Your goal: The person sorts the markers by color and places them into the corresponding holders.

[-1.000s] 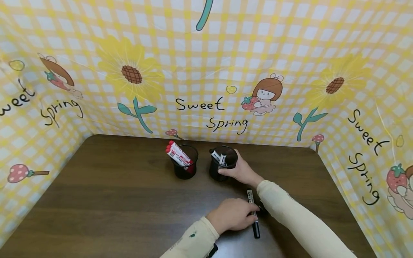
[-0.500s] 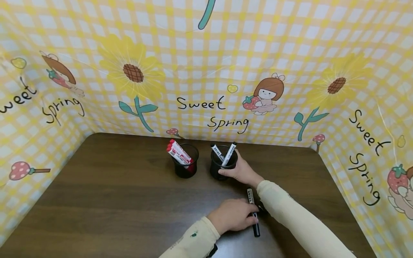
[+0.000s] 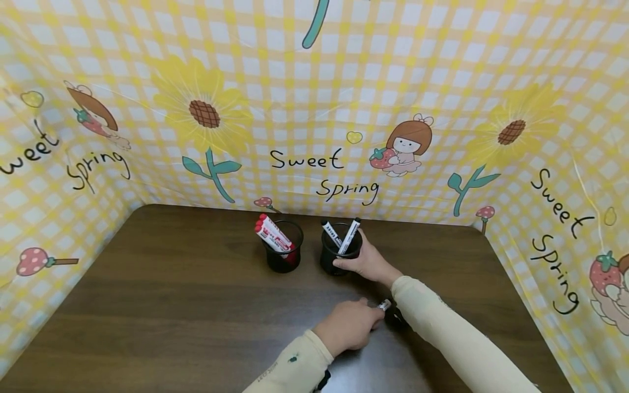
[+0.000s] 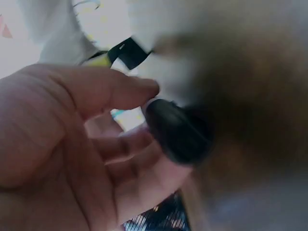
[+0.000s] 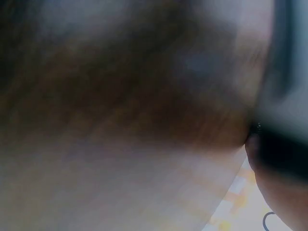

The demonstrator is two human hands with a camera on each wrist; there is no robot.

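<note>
My left hand (image 3: 346, 326) pinches a black-and-white marker (image 3: 385, 305) low over the table, with most of its barrel hidden by the fingers. In the left wrist view, the marker's black end (image 4: 175, 132) pokes out between thumb and fingers. Further back, my right hand (image 3: 366, 261) grips the side of a black mesh pen cup (image 3: 334, 263). Two black-capped markers (image 3: 349, 236) lean apart inside that cup. The right wrist view is mostly blurred, with only part of the hand (image 5: 279, 197) at its edge.
Left of the gripped cup stands a second black pen cup (image 3: 283, 263), holding several red-capped markers (image 3: 272, 233). Both are on a brown wooden table (image 3: 196, 305). A yellow checked cloth (image 3: 295, 109) walls off the back and sides.
A second marker came to lean upright in the right cup. The marker lying under my left hand has since been picked up and turned. My right hand stays on the cup.
</note>
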